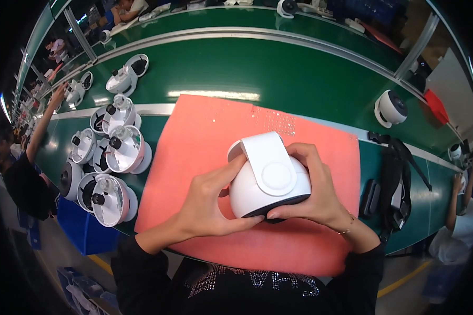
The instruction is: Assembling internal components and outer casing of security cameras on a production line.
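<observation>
The round white plastic housing (pixel 268 181) sits mid-mat on the pink foam mat (pixel 205 136), left hand (pixel 207 202) and right hand (pixel 312 194) clasping it steady, fingers closed around its sides.

White round device (pixel 268 181), dark rim; salmon-pink mat (pixel 205 136); green bench (pixel 278 68), grey stripe; black sleeves (pixel 136 262).

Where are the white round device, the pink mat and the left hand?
white round device (pixel 270 178): head view, on its flat white bracket.
pink mat (pixel 194 136): head view, bare upper-left area.
left hand (pixel 213 202): head view, back of the hand.
</observation>
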Demonstrator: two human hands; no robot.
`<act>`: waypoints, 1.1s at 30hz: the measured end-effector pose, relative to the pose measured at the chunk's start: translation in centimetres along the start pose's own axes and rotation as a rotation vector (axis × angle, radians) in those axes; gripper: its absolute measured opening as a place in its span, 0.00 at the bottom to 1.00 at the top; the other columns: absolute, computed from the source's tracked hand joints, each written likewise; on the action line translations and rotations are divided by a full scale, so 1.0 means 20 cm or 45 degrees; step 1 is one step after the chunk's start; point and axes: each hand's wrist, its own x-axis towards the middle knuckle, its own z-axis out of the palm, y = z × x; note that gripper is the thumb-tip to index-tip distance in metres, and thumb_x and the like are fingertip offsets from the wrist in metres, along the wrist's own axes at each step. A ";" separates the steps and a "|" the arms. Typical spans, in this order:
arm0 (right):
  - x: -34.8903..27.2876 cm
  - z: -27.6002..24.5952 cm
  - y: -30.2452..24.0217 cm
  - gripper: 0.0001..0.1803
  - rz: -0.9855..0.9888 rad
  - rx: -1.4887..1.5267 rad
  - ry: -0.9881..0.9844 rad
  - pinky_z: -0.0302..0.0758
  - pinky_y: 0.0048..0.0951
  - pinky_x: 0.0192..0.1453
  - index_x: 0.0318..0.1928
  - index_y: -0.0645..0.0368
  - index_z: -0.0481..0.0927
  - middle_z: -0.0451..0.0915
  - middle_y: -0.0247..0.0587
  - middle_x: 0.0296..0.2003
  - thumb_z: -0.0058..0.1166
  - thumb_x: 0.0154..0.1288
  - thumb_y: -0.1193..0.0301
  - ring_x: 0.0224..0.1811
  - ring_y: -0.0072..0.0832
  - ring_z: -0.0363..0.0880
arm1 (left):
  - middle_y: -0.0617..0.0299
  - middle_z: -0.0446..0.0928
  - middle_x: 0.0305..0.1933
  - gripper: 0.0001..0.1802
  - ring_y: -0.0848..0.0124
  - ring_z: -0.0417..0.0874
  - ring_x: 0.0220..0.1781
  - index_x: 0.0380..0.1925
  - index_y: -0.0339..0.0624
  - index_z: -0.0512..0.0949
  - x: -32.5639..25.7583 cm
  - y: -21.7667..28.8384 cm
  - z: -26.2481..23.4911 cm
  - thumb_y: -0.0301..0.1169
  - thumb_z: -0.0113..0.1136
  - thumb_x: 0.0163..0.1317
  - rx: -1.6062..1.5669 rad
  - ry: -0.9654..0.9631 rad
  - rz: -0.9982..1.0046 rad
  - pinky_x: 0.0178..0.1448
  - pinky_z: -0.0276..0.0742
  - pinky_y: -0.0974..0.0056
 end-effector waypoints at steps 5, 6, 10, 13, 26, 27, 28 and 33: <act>0.17 -0.03 0.00 0.39 -0.228 -0.146 0.154 0.76 0.31 0.38 0.40 0.64 0.67 0.78 0.48 0.31 0.72 0.32 0.53 0.34 0.39 0.80 | 0.49 0.72 0.49 0.50 0.64 0.75 0.50 0.59 0.30 0.57 0.09 0.00 -0.07 0.37 0.71 0.35 -0.124 0.091 -0.033 0.43 0.78 0.64; 0.22 -0.03 0.00 0.39 -0.144 -0.152 0.170 0.75 0.33 0.40 0.41 0.63 0.67 0.77 0.50 0.33 0.71 0.32 0.53 0.36 0.41 0.80 | 0.50 0.70 0.53 0.50 0.65 0.73 0.53 0.60 0.30 0.56 0.14 -0.01 -0.11 0.35 0.70 0.36 -0.259 0.043 -0.099 0.45 0.78 0.63; 0.40 -0.08 -0.03 0.50 -0.026 0.435 0.153 0.66 0.36 0.56 0.57 0.60 0.51 0.65 0.55 0.52 0.69 0.37 0.58 0.55 0.39 0.66 | 0.52 0.71 0.51 0.42 0.67 0.73 0.52 0.55 0.30 0.63 0.32 -0.13 -0.20 0.31 0.68 0.37 -0.630 0.223 0.086 0.55 0.71 0.62; 0.44 -0.05 0.00 0.50 -0.125 0.526 0.101 0.68 0.36 0.56 0.62 0.59 0.47 0.60 0.52 0.56 0.66 0.42 0.65 0.56 0.38 0.66 | 0.52 0.70 0.50 0.38 0.63 0.73 0.52 0.53 0.31 0.61 0.39 -0.27 -0.21 0.33 0.63 0.40 -1.264 0.375 0.209 0.57 0.68 0.61; 0.50 0.01 0.18 0.44 0.178 0.600 0.343 0.75 0.32 0.47 0.63 0.60 0.50 0.66 0.48 0.51 0.60 0.52 0.56 0.52 0.35 0.70 | 0.57 0.64 0.58 0.32 0.61 0.66 0.59 0.56 0.47 0.63 0.66 -0.35 -0.10 0.52 0.46 0.56 -1.546 0.306 -0.236 0.60 0.65 0.52; 0.51 -0.02 0.20 0.45 0.351 0.800 0.270 0.73 0.37 0.48 0.63 0.60 0.48 0.64 0.50 0.52 0.58 0.53 0.53 0.51 0.36 0.70 | 0.55 0.62 0.60 0.33 0.60 0.64 0.61 0.57 0.48 0.62 0.68 -0.31 -0.10 0.53 0.47 0.55 -1.516 0.299 -0.370 0.61 0.63 0.51; 0.52 -0.04 0.23 0.46 0.526 0.998 0.194 0.71 0.41 0.50 0.63 0.60 0.47 0.62 0.52 0.53 0.56 0.53 0.50 0.50 0.37 0.71 | 0.54 0.63 0.59 0.33 0.60 0.65 0.59 0.56 0.43 0.63 0.70 -0.34 -0.11 0.52 0.48 0.56 -1.531 0.221 -0.438 0.59 0.65 0.52; 0.52 -0.03 0.36 0.38 0.762 1.321 0.203 0.68 0.48 0.50 0.58 0.57 0.56 0.66 0.50 0.46 0.50 0.55 0.47 0.46 0.38 0.73 | 0.49 0.67 0.52 0.31 0.60 0.69 0.54 0.53 0.37 0.64 0.74 -0.40 -0.06 0.46 0.53 0.55 -1.609 0.084 -0.536 0.51 0.72 0.56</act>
